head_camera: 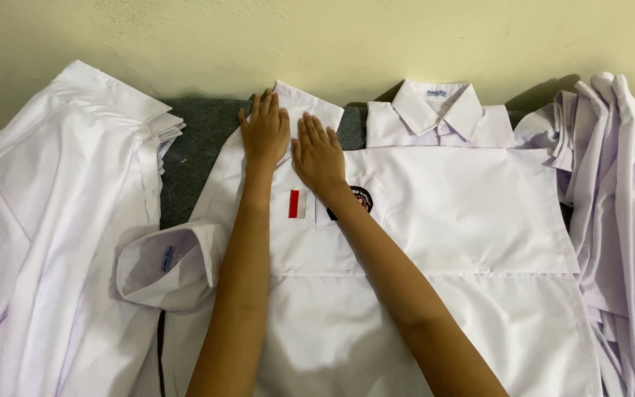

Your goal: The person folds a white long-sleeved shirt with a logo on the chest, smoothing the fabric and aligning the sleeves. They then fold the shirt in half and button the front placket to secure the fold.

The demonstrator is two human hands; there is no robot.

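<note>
Landmark: white shirt (435, 220) laid flat at centre on grey surface (200, 147), collar to left.

Two hands, both flat, fingers straight and close together, palms down on shirt's far left part, pinching nothing. Left hand (264, 132) at sleeve edge; right hand (319, 156) just beside it, touching cloth next to chest pocket.

On shirt: one red-and-white patch (297, 204), one dark round emblem (361, 198), partly under right forearm.

Behind shirt: one folded white shirt with collar (439, 110), against wall (332, 37).

Left of shirt: one pile of white shirts (53, 220). Right of shirt: one more pile of white garments (619, 206); count within piles unclear.
</note>
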